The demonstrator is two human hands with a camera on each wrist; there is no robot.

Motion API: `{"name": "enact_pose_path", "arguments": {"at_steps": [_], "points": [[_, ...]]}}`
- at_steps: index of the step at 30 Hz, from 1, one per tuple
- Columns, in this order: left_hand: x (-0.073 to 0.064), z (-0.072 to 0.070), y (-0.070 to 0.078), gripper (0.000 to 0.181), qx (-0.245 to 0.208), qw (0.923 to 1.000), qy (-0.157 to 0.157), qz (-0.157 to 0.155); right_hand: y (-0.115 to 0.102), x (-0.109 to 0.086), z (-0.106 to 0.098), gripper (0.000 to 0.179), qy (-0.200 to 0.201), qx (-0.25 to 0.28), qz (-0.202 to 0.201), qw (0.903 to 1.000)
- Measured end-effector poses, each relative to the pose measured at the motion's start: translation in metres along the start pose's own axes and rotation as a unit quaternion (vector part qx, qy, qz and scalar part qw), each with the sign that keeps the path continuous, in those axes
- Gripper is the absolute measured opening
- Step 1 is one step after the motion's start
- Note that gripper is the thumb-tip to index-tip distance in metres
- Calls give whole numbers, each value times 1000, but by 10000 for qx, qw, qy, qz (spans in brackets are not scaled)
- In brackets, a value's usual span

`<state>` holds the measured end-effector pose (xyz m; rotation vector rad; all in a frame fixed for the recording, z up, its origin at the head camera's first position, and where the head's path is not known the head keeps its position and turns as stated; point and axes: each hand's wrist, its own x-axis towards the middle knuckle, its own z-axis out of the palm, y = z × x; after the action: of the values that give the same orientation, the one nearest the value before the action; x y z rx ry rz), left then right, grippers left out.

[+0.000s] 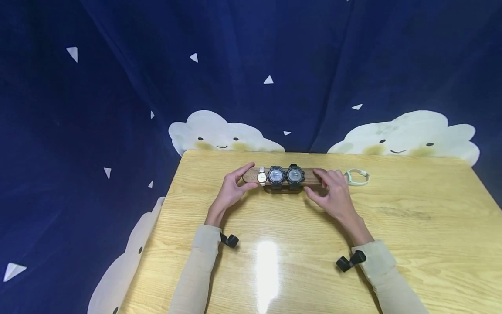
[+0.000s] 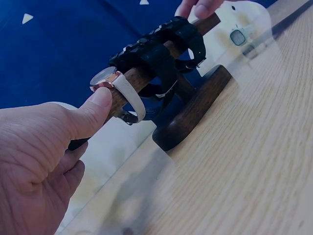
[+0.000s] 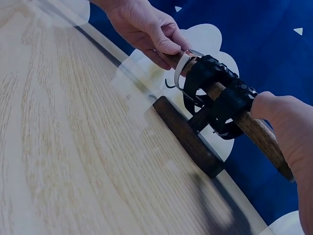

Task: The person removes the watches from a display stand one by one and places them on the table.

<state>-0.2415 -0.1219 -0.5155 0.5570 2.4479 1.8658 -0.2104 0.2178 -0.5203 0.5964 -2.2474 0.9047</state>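
Observation:
A dark wooden watch stand point(image 1: 312, 178) has a horizontal bar above a rounded base point(image 3: 183, 134). On its bar sit a small watch point(image 1: 261, 177) with a white strap and rose-gold case, then two bulky black digital watches point(image 1: 276, 175). My left hand point(image 1: 230, 189) grips the bar's left end, thumb in front beside the white-strapped watch point(image 2: 131, 95) and fingers behind. At the other end, my right hand point(image 1: 335, 197) holds the bar between thumb and fingers, its thumb close to the nearer black watch point(image 3: 234, 100).
A pale green watch point(image 1: 347, 176) with a square face lies on the wooden table point(image 1: 412, 244) just right of my right hand. Beyond the table's back edge hangs a dark blue curtain point(image 1: 251, 100) with clouds. Small black mounts point(image 1: 231, 240) are strapped at both wrists.

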Motion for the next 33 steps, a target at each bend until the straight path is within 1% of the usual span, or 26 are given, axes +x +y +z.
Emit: {"name": "enact_pose_path", "arguments": {"at_steps": [7, 12, 15, 22, 28, 33], "points": [[0, -1, 1, 70, 86, 9999, 8, -93, -2, 2, 2, 61, -86, 64, -30, 9999], [0, -2, 1, 69, 125, 9999, 21, -73, -5, 3, 5, 83, -191, 1, 54, 9998], [0, -2, 1, 69, 137, 9999, 9, -78, -8, 3, 6, 89, -215, 25, 74, 9997], [-2, -2, 2, 69, 132, 9998, 11, -165, -13, 3, 11, 84, -181, -4, -52, 9998], [-1, -1, 3, 68, 129, 9999, 1, -105, -14, 5, 14, 82, -111, -26, -123, 9999], [-1, -1, 3, 68, 40, 9999, 1, -119, -16, 6, 15, 77, -176, 19, -97, 9998]]}}
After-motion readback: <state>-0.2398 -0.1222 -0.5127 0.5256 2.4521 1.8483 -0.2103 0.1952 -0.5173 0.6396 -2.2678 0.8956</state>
